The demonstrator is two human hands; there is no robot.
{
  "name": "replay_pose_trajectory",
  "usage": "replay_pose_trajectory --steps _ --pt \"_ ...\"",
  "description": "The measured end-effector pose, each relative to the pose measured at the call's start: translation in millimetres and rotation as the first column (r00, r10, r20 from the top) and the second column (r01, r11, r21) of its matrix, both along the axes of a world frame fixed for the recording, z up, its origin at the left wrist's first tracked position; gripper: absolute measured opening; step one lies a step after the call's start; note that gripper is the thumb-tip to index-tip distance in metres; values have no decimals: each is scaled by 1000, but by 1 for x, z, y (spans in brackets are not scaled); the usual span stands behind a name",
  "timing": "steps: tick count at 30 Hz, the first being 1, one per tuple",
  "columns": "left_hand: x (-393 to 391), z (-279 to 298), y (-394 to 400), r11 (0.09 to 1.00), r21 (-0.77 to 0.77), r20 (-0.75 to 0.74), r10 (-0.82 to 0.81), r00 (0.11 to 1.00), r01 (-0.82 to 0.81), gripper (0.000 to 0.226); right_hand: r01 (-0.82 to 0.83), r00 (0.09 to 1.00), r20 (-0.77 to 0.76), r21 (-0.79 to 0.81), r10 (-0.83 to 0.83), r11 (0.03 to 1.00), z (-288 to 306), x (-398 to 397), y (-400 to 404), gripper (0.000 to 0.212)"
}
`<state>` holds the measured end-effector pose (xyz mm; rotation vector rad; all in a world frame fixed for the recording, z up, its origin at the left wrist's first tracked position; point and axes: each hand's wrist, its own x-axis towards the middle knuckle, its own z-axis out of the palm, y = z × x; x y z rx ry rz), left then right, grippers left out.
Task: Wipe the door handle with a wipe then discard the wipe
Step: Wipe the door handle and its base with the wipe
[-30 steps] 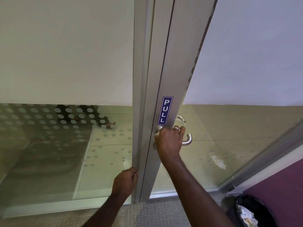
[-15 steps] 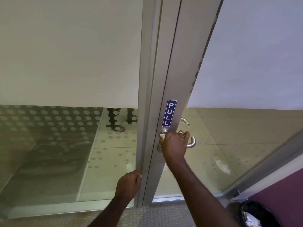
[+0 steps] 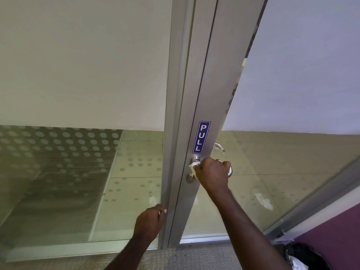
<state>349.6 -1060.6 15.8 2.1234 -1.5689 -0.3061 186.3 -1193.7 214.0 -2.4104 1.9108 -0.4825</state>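
A silver lever door handle (image 3: 229, 171) sticks out of the aluminium door stile below a blue PULL sticker (image 3: 201, 137). My right hand (image 3: 212, 174) is wrapped around the handle with a white wipe (image 3: 193, 165) pressed under the fingers; only a crumpled corner of the wipe shows, near the handle's round base. Most of the lever is hidden by the hand. My left hand (image 3: 151, 221) rests lower down against the edge of the fixed door frame (image 3: 175, 152), fingers curled on the metal.
A black bin (image 3: 305, 256) lined with a bag and holding white paper stands at the bottom right, by a purple wall. Frosted and dotted glass panels flank the door. A second handle (image 3: 220, 147) shows through the glass on the far side.
My right hand has slid a little outward along the lever, uncovering the wipe's corner near the base. The view has shifted slightly; my left hand stays on the frame.
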Motion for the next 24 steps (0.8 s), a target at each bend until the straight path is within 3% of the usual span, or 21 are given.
replay_pose_trajectory --steps 7,10,15,24 --pt "5 1 1 999 31 28 18 999 -18 35 36 984 -168 -111 -54 993 2 28 8 12" --pt "11 0 4 1000 21 31 22 999 -23 38 59 990 -123 -109 -72 992 0 27 4 17" --pt "13 -3 6 999 25 22 29 999 -29 38 82 994 75 3 -82 997 -4 14 -6 30" --pt "7 -12 18 988 85 -9 132 991 -131 32 -225 946 -273 -157 177 962 -4 3 3 21"
